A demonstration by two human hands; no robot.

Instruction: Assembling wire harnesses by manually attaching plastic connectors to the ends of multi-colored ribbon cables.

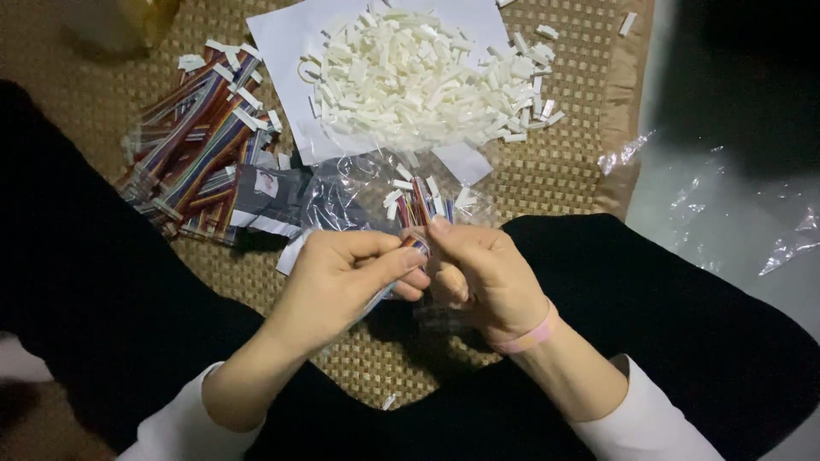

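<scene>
Woven mat [547, 183] below; left hand [342, 277], right hand [483, 273] pinch ribbon cable [416, 243]

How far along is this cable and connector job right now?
Looks done: a pile of rainbow ribbon cables with white ends. In hand: left hand and right hand pinch one cable. Left: a heap of loose white connectors and bagged cables.

- Clear plastic bag [354, 192]: crumpled and transparent, lying at the middle of the woven mat [564, 171], just below the white paper sheet.
- Dark packet [266, 198]: flat, grey-black, with a small pale label and a white lower edge, just left of the clear bag.
- Loose clear wrappers [709, 209]: crinkled film, lying on the floor off the mat's right edge.
</scene>
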